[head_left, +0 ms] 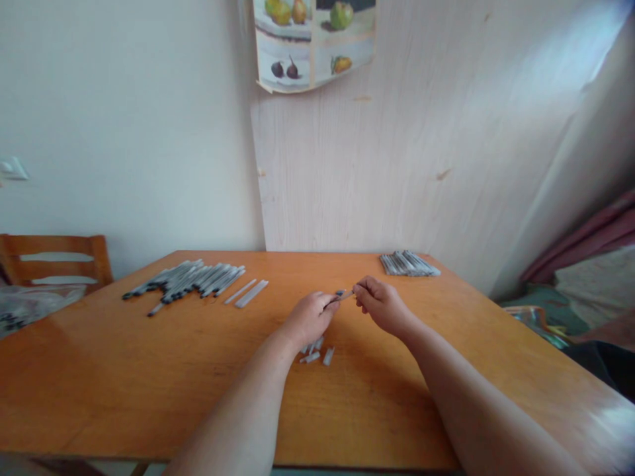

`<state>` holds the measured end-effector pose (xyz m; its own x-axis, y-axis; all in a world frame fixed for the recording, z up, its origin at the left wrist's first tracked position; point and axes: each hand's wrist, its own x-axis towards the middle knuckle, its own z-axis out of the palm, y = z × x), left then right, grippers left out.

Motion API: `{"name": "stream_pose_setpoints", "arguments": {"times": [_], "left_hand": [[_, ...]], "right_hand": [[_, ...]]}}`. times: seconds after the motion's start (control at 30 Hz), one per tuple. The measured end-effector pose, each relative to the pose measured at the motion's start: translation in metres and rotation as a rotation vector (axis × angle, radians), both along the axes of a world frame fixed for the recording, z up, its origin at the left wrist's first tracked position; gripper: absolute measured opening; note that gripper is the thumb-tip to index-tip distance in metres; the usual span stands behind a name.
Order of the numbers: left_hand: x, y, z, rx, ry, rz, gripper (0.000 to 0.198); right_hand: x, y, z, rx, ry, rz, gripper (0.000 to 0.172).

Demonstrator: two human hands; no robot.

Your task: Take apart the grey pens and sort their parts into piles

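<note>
Both hands meet over the middle of the orange wooden table [149,383]. My left hand [310,318] is closed around one end of a thin grey pen-like stick [342,295]. My right hand [380,305] pinches the stick's other end with thumb and fingers. Under my left wrist lie a few short grey caps or pieces [317,352]. A pile of several grey sticks with dark tips [186,279] lies at the far left, with two loose pale tubes [247,292] beside it. A neat bundle of grey sticks [408,263] rests at the far right edge by the wall.
A wooden chair [54,259] stands left of the table, with a clear plastic bag [30,305] at the table's left edge. A fruit poster [312,41] hangs on the pale wall. Dark red cloth [590,238] and clutter sit to the right.
</note>
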<state>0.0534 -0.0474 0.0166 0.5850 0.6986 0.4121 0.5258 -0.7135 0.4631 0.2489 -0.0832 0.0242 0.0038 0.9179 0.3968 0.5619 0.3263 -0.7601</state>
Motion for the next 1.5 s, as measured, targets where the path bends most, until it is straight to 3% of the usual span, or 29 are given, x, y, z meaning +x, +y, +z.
{"name": "stream_pose_setpoints", "arguments": {"times": [0.43,0.73,0.97,1.27,1.5], "left_hand": [[0.0018,0.0023,-0.0022,0.011,-0.088,0.069,0.015],[-0.0008,0.0011,-0.0016,-0.125,-0.032,0.024,0.043],[0.0018,0.0005,-0.0033,-0.115,-0.080,0.058,0.026],[0.0026,0.0016,-0.0050,-0.082,-0.156,0.072,0.020],[-0.0009,0.0022,-0.0020,-0.187,-0.132,0.006,0.041]], "right_hand": [[-0.0046,0.0012,0.0009,-0.123,0.293,0.041,0.029],[-0.0003,0.0030,0.0020,-0.102,0.410,0.045,0.031],[-0.0019,-0.0001,0.0054,-0.163,0.498,0.075,0.032],[-0.0015,0.0020,0.0033,-0.198,0.558,0.051,0.032],[0.0015,0.0044,0.0023,-0.137,0.635,0.060,0.033]]}}
